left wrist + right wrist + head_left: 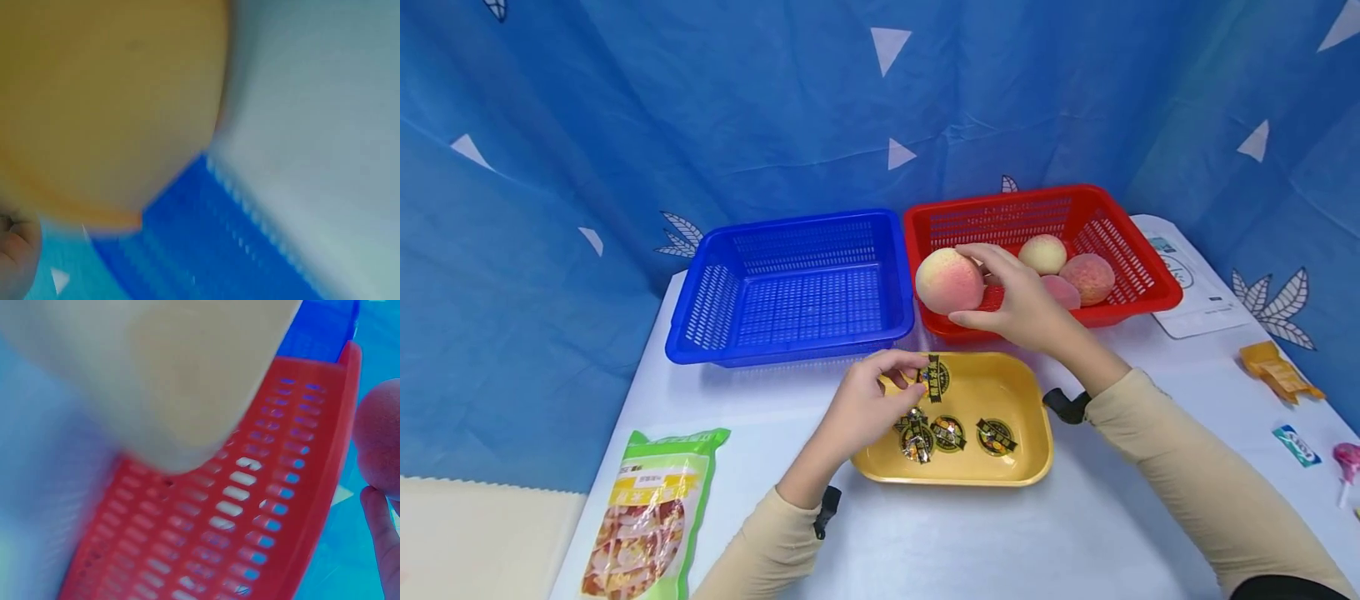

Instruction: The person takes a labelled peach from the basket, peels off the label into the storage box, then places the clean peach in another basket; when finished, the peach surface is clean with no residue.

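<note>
My right hand (1018, 300) grips a pink-and-yellow peach (949, 282) between thumb and fingers, above the front left part of the red basket (1153, 292). This peach (378, 437) also shows at the right edge of the right wrist view, a finger against it. Other peaches (1087, 279) lie inside the red basket. Over the left side of a yellow tray (1033, 417) is my left hand (868, 400), its fingers loosely bent beside a small clear item with a black-and-gold label (934, 379). Several similar labelled items (996, 436) lie in the tray.
A blue basket (790, 346) stands left of the red one. At the table's left lies a green food bag (647, 517). Toward the right are a white package (1206, 292), an orange packet (1277, 371), a small blue-and-white packet (1296, 446) and a pink lollipop (1347, 454).
</note>
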`<state>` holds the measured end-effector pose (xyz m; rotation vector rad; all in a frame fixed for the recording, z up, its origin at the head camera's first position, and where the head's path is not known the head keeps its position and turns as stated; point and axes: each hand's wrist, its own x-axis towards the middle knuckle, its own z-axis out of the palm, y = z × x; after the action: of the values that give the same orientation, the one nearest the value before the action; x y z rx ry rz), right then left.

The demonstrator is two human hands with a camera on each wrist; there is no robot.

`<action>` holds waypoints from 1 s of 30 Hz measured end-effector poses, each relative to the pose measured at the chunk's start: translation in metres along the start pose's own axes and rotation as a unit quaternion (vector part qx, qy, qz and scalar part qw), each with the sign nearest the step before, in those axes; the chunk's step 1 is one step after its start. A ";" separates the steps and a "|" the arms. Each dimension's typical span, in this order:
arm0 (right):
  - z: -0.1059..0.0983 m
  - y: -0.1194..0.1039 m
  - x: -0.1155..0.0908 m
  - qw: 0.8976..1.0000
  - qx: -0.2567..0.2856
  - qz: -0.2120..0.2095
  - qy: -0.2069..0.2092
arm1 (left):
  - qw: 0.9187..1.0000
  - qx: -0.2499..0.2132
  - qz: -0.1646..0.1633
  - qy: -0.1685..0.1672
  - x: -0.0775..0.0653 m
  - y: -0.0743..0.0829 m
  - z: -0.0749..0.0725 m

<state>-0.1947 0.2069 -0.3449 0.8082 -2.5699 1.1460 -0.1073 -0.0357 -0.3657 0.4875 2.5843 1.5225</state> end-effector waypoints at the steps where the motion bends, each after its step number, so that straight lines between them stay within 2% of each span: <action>1: -0.001 0.002 -0.001 1.000 -0.001 0.006 0.001 | 1.000 0.012 0.000 -0.013 0.000 -0.001 0.006; 6: -0.004 0.011 -0.008 0.999 -0.003 0.036 0.002 | 0.995 0.064 -0.010 -0.070 0.001 -0.008 0.030; 11: -0.007 0.019 -0.013 0.997 -0.006 0.075 0.004 | 0.986 0.126 -0.009 -0.109 0.002 -0.013 0.047; 16: -0.015 0.028 -0.017 0.995 0.001 0.102 0.016 | 0.970 0.205 0.006 -0.130 0.003 -0.016 0.057; 21: -0.022 0.040 -0.018 0.993 0.005 0.109 0.037 | 0.949 0.282 0.018 -0.142 0.003 -0.013 0.055; 23: -0.025 0.045 -0.018 0.993 0.002 0.112 0.042 | 0.943 0.304 0.024 -0.134 0.003 -0.008 0.050; 24: -0.026 0.048 -0.018 0.992 -0.002 0.115 0.044 | 0.943 0.308 0.028 -0.126 0.003 -0.004 0.047; 26: -0.028 0.052 -0.018 0.991 -0.010 0.126 0.045 | 0.945 0.308 0.043 -0.098 0.006 0.003 0.038; 30: -0.033 0.059 -0.019 0.986 -0.034 0.159 0.041 | 0.952 0.295 0.077 -0.015 0.018 0.015 0.022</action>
<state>-0.2132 0.2714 -0.3666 0.3327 -2.7166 1.1388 -0.1154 -0.0055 -0.3624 0.7698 3.0095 0.7241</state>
